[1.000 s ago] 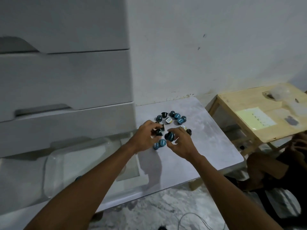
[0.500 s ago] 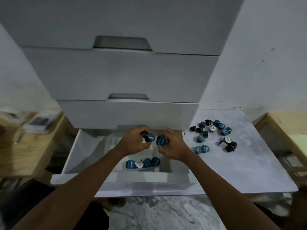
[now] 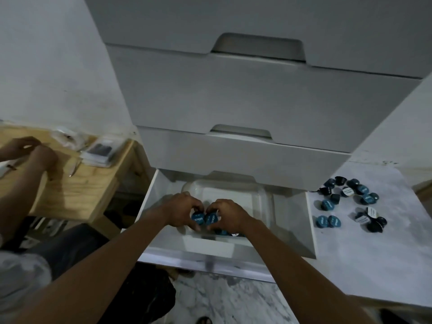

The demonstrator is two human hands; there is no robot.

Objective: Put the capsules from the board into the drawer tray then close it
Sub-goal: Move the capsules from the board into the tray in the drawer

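Teal foil lids face the camera on two small capsules, one pinched in the grip of the left hand, the other in the right hand, both held low over the clear plastic tray in the open bottom drawer. They look light, rigid and slightly slick, best taken by the rim. Others seem already in the tray, partly hidden; farther right, loose capsules remain on the pale board.
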